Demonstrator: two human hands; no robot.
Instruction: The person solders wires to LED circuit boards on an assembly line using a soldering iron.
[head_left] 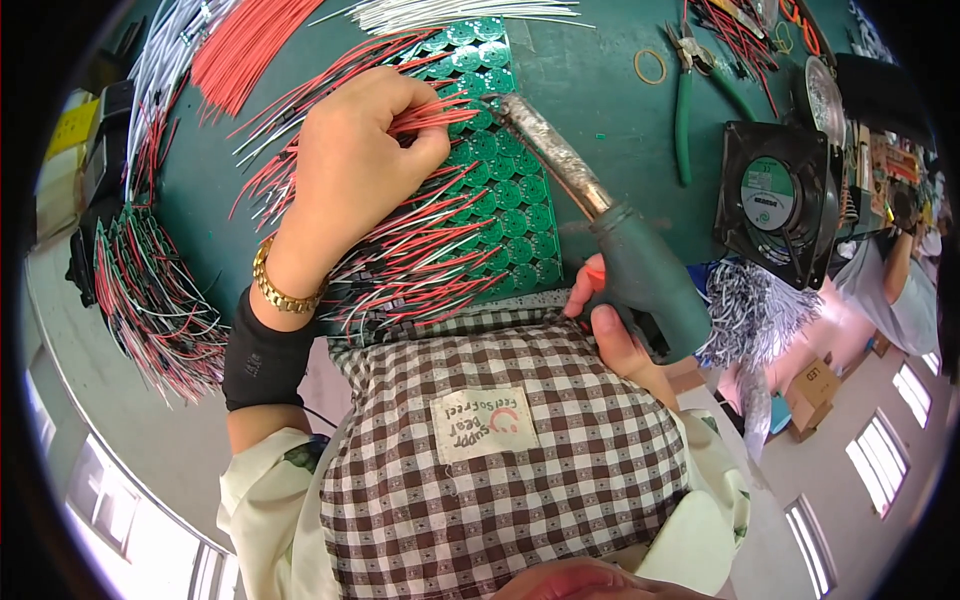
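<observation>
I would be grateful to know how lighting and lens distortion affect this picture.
Head view: the windows at both lower sides wash out nearly white; head view: the fisheye rim is black and window edges at lower left bow; head view: glare pales part of the green circuit boards near the top; head view: the left hand shows no obvious motion blur.

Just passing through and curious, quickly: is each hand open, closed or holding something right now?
Left hand: closed, pinching red wires over the green circuit boards.
Right hand: closed, holding the soldering gun by its handle.
</observation>
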